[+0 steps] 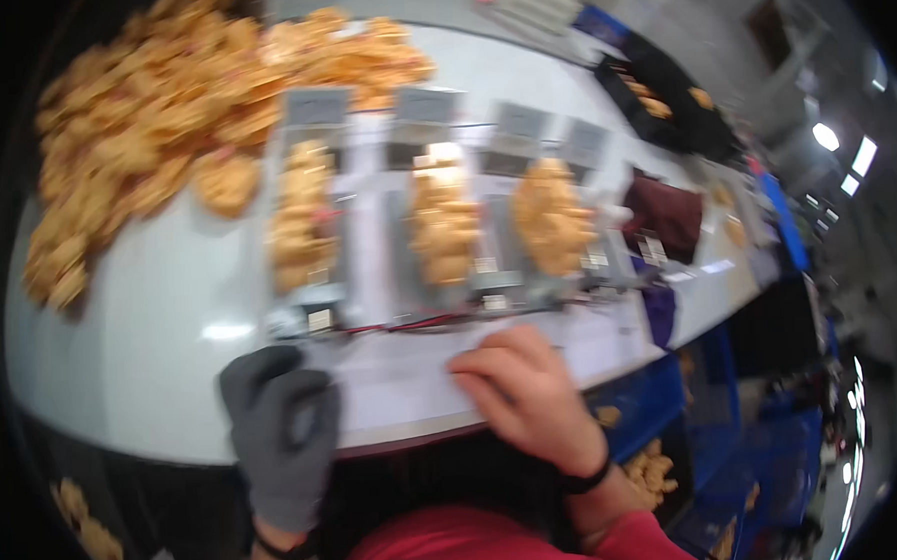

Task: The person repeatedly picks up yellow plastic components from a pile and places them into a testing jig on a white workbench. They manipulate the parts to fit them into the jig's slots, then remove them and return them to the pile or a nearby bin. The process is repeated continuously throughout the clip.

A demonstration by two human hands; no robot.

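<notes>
My left hand (283, 422), in a grey glove, hovers at the front edge of the table, its fingers curled toward the thumb. My right hand (528, 392) is bare, its fingers bent and drawn together over the white table (142, 363). Whatever either hand may hold is too blurred to make out. Beyond them stand several metal fixtures with grey blocks on top. Three carry knobbly yellow-tan pieces: a left one (303, 216), a middle one (444, 215) and a right one (551, 215). Small white and metal parts (320, 319) sit at their near ends, joined by a red wire (410, 324).
A big heap of similar yellow-tan pieces (151, 103) covers the far left. Dark maroon cloth (663, 216) and a purple strip (659, 314) lie at right. Black trays (651, 96) stand far right. Blue crates (664, 396) with more pieces are below the table's right edge.
</notes>
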